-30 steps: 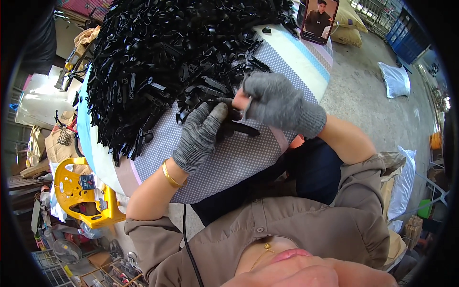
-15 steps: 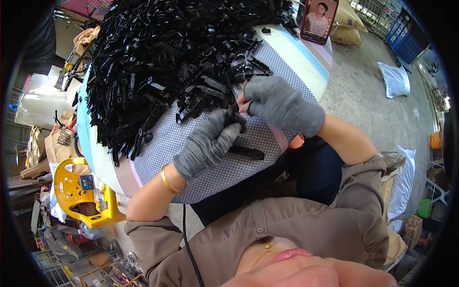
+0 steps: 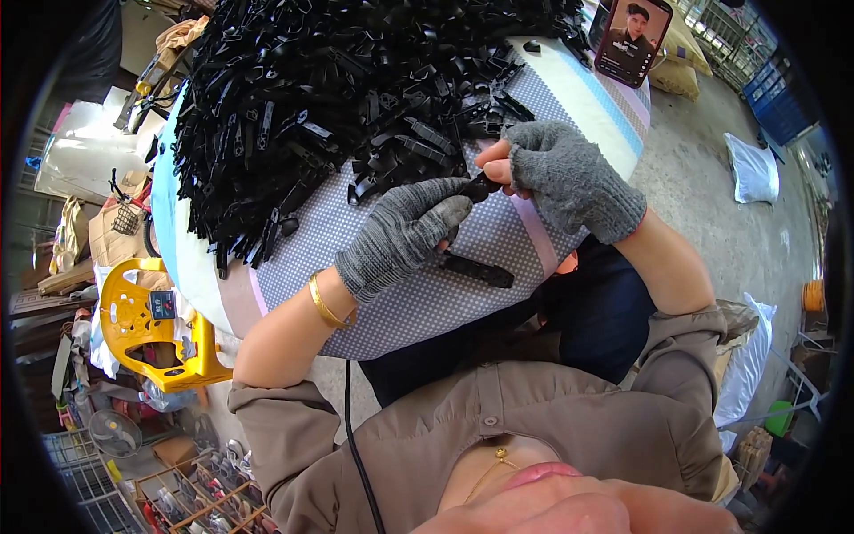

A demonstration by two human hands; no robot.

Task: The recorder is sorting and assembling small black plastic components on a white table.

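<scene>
Grey-knit left hand (image 3: 396, 238): grip pinching black piece (image 3: 480, 188)
Right hand (image 3: 571, 182): pinching its tip
Tabletop (image 3: 400, 322), near edge: flat strip (image 3: 479, 271)

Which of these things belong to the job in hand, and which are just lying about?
Seemingly part of the job:
- black piece in the hands, between left hand and right hand
- heap of black pieces
- loose black piece
- table

Probably just about:
- phone
- yellow chair
- white sack
- fan
</scene>
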